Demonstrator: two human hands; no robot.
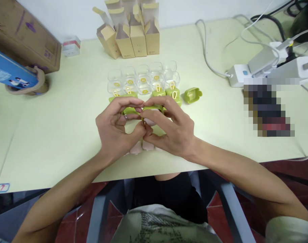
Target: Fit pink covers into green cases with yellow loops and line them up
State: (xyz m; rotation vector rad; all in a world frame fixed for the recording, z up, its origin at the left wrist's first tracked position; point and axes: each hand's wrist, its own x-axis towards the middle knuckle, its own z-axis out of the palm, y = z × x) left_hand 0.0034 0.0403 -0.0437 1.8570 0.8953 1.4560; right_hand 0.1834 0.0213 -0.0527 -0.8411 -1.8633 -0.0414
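Above the middle of the table, my left hand (pixel 118 125) and my right hand (pixel 173 126) meet with fingers curled around one small case (pixel 152 116). Its body looks pale pinkish white, with a green silicone cover along the upper side. Fingers hide much of it. Behind my hands are several green covers (pixel 171 91) with cream loops. A single green cover (pixel 193 95) lies apart on the right, its hollow side showing. Pale pink pieces (pixel 148 145) sit in a row below my hands, partly hidden by them.
Clear plastic cups (pixel 143 72) with yellow stickers stand in rows behind the covers. Opened cardboard boxes (pixel 138 40) line the wall. A power strip (pixel 241 75) with cables is at the right, a large carton (pixel 27 33) and a brown bin (pixel 41 84) at the left.
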